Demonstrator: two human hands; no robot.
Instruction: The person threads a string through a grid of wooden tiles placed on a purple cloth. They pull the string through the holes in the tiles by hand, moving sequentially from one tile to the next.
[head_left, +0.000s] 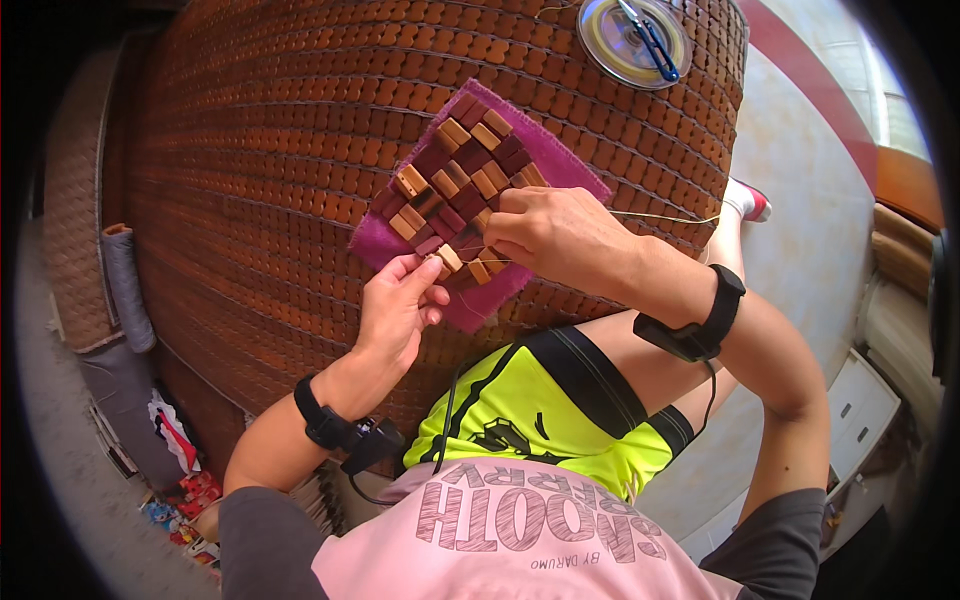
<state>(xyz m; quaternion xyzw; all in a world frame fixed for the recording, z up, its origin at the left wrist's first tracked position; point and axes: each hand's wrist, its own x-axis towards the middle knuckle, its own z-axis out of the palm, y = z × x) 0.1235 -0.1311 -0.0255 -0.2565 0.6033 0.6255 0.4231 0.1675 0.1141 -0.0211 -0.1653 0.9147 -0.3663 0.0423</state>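
A panel of small light and dark wooden blocks (462, 188) lies on a magenta cloth (565, 165), its blocks set in a checkered pattern. My left hand (392, 308) is closed at the panel's near corner, thumb and index finger pinching a light wooden block (449, 258). Across that corner, my right hand (558, 232) has its fingers curled in a pinch on a thin thread (665, 217). The thread shows between the hands by the near blocks and again to the right of my right hand. My right fingertips are partly hidden.
Under the cloth spreads a brown mat of wooden tiles (260, 180). At its far right lies a spool of clear line (635, 42) with a dark blue-handled cutting tool (652, 45) on top. A rolled grey mat (128, 288) stands at the left, and a white cabinet (858, 420) at the right.
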